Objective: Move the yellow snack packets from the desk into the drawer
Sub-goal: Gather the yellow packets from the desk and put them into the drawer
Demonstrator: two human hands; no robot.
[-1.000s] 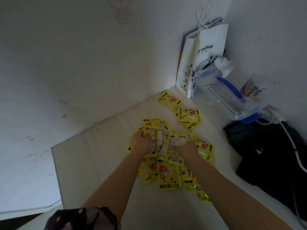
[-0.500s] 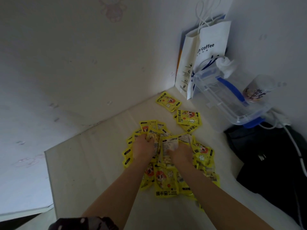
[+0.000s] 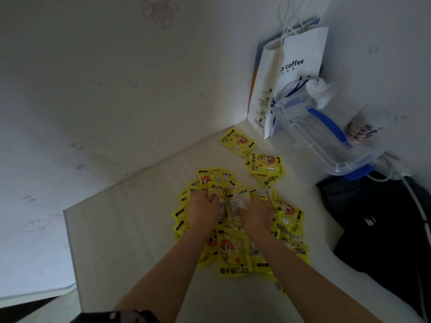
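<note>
On the pale desk (image 3: 121,241), near the corner where two white walls meet, a heap of yellow snack packets (image 3: 234,250) lies spread under both forearms. The left hand (image 3: 201,207) sits on the left part of the heap with its fingers curled down into the packets, gripping a bunch of them; crumpled packet edges stand up just past its knuckles. The right hand (image 3: 255,212) lies close beside it on the right part of the heap, its fingers likewise bent and clutching packets, with a pale-backed packet bunched up between the two hands. How many packets each hand holds cannot be told. Loose packets fan out around both wrists, some face up with a cartoon print, some showing their backs.

Farther toward the corner, apart from the heap, a small stack of packets (image 3: 267,166) lies flat, and beyond it a single packet (image 3: 238,141) lies alone near the wall. No drawer shows in this view.

In the corner stands a white paper bag (image 3: 296,73) printed with the word "coffee", with white cord handles. Leaning against it is a clear plastic box (image 3: 326,141) with blue clips, tilted, and a crumpled white tissue (image 3: 320,89) sits at its upper end. A cup (image 3: 360,129) with a printed band stands to the right by the wall. A black bag (image 3: 382,224) lies at the right edge of the desk, with a white cable (image 3: 415,206) running across it.
</note>
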